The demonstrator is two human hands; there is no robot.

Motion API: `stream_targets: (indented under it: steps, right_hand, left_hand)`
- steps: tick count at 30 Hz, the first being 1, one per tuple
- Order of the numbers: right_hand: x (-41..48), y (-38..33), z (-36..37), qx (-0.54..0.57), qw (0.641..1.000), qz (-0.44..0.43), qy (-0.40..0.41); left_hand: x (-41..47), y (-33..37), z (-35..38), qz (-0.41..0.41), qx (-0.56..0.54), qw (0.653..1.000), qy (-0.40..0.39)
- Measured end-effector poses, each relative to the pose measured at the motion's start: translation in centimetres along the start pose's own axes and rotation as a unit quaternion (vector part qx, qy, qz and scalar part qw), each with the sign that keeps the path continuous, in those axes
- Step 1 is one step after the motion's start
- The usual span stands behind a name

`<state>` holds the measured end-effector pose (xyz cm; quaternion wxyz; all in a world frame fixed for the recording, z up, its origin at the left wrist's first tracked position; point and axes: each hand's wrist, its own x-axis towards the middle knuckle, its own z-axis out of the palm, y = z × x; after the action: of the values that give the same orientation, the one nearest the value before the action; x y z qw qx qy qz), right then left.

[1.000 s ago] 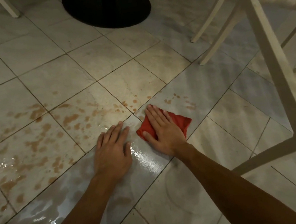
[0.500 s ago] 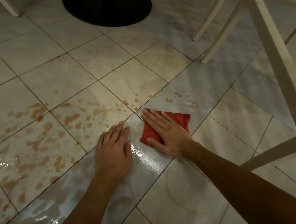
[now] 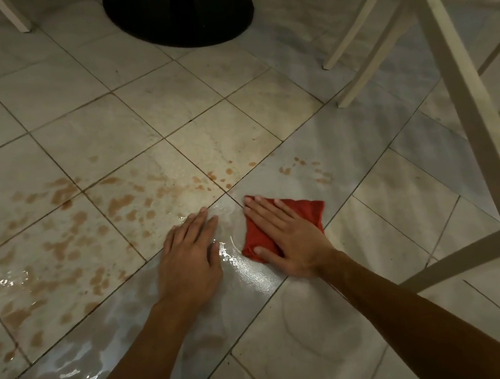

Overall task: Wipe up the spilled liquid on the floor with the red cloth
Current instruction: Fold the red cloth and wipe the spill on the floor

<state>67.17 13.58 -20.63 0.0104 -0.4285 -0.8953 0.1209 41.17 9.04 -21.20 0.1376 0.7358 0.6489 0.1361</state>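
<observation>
- Right hand (image 3: 293,241): flat, fingers straight, pressing the folded red cloth (image 3: 306,211) onto the tiled floor (image 3: 385,266).
- Left hand (image 3: 188,261): flat, palm down on wet tile just left of the cloth, holding nothing.
- Spilled liquid (image 3: 65,251): brown spots and glossy pools spread left of both hands; a few drops beyond the cloth.
- White chair (image 3: 462,90) at right; black round base (image 3: 180,7) farther off.

Nothing legible shows anywhere. The cloth (image 3: 308,213) under the right hand (image 3: 289,242) carries no readable label or brand. The floor (image 3: 229,110) around the left hand (image 3: 188,264) carries no readable print, number or sign.
</observation>
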Motion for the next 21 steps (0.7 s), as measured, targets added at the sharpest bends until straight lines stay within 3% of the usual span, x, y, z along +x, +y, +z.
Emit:
stream_targets:
  steps: [7,9,12,14,19,21]
  right_hand:
    - [1.6,-0.3,0.1,0.033,0.965,0.257,0.049]
    - [1.9,-1.5,0.3,0.038,0.967,0.250,0.043]
    - [-0.9,-1.6,0.3,0.022,0.989,0.148,0.018]
    - [-2.9,-0.1,0.2,0.022,0.989,0.142,0.016]
    - [-1.4,2.2,0.3,0.028,0.938,0.338,0.063]
    - [0.5,1.9,0.2,0.042,0.926,0.367,0.075]
  left_hand:
    - [0.5,1.3,-0.3,-0.035,0.005,0.999,-0.014]
    - [0.9,1.9,-0.4,-0.035,0.005,0.999,-0.024]
    - [1.8,2.3,-0.4,-0.028,0.000,0.999,-0.034]
    - [2.4,2.3,-0.3,-0.024,0.000,0.999,-0.042]
    - [4.3,2.3,-0.6,-0.013,-0.003,0.998,-0.054]
    - [5.0,2.7,-0.7,-0.013,-0.002,0.998,-0.063]
